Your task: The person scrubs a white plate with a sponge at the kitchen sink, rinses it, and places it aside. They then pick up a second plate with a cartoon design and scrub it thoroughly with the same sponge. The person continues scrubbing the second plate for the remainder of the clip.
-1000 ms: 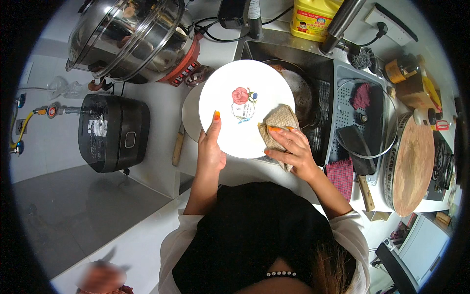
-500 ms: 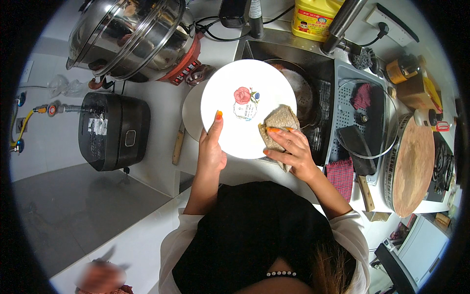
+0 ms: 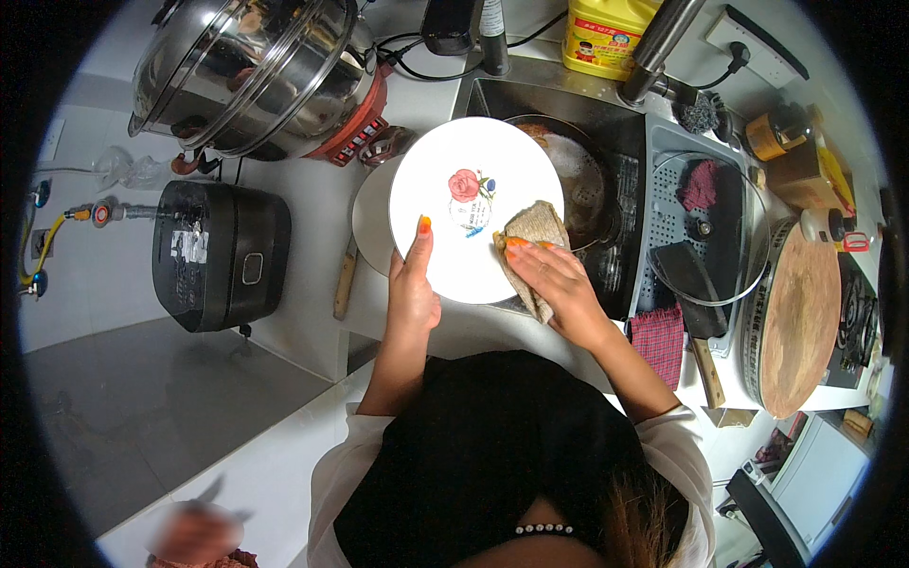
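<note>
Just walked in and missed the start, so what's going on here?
A person's left hand holds a round white plate with a flower print. Their right hand holds a crumpled tan cloth against its near-right side. Partly behind the plate, a round dark pan with foamy liquid sits in a rectangular metal sink.

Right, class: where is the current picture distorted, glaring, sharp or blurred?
Head view, rim: black fisheye border, straight edges bowing; head view, upper left: bright glare on the steel pot; head view, centre: the white plate with its flower print fairly sharp; head view, lower left: a reddish patch blurred beyond recognition.
</note>
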{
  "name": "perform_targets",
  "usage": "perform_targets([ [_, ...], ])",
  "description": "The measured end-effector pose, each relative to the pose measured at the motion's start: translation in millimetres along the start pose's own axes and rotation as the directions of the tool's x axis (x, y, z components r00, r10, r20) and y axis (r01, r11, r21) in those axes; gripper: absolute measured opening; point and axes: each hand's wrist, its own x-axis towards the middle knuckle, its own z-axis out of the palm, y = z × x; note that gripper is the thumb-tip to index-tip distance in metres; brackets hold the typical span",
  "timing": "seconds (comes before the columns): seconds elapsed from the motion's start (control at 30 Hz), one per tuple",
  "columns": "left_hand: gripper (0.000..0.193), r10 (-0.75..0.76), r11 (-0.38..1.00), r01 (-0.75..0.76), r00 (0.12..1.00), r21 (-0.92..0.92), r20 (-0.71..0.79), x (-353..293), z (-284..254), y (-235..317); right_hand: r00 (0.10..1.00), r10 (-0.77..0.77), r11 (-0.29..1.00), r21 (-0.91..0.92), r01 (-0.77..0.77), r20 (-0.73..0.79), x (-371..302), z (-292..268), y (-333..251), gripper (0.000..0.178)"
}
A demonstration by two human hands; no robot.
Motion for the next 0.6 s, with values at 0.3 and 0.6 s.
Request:
perform_targets([
  [0.3,0.049,0.094,0.995,-0.091,0.992,0.032,-0.08,1.9,3.5,-18.2,0.999,0.005,0.998,0.063,-0.003,-0.035,28.4,16.3,-31.5,0.058],
  [0.6,0.047,0.103,0.994,-0.106,0.988,-0.025,-0.118,2.0,4.3,-22.0,1.0,-0.018,1.0,0.022,0.019,-0.011,31.9,22.7,-39.4,0.057],
])
